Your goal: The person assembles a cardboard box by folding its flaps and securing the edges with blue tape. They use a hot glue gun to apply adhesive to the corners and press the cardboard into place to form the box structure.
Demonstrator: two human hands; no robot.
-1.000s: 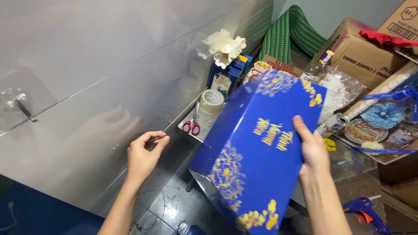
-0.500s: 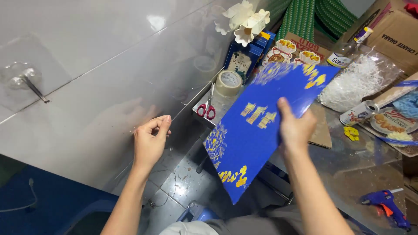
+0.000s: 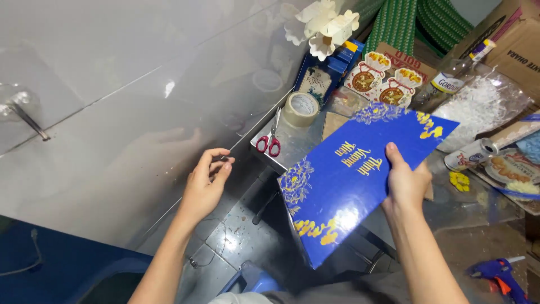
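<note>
My right hand (image 3: 406, 183) grips a flat blue gift box (image 3: 349, 180) with gold flower prints, thumb on its top face, held tilted over the table's near edge. My left hand (image 3: 205, 183) hovers to the left near the glossy wall, thumb and fingertips pinched on something very small and dark. Red-handled scissors (image 3: 270, 138) and a roll of tape (image 3: 302, 108) lie on the metal table (image 3: 295, 149) just beyond the box.
White paper flowers (image 3: 323, 25), blue packages (image 3: 329, 76), printed cards (image 3: 379, 81), a bag of white shreds (image 3: 478, 107), a can (image 3: 471, 153) and cardboard boxes (image 3: 506, 45) crowd the table. A blue glue gun (image 3: 498, 273) lies at lower right. A blue stool (image 3: 253, 278) stands below.
The blue box has swung down flatter and rightward in my right hand. My left hand stayed near the wall, still pinched. The camera shifted slightly.
</note>
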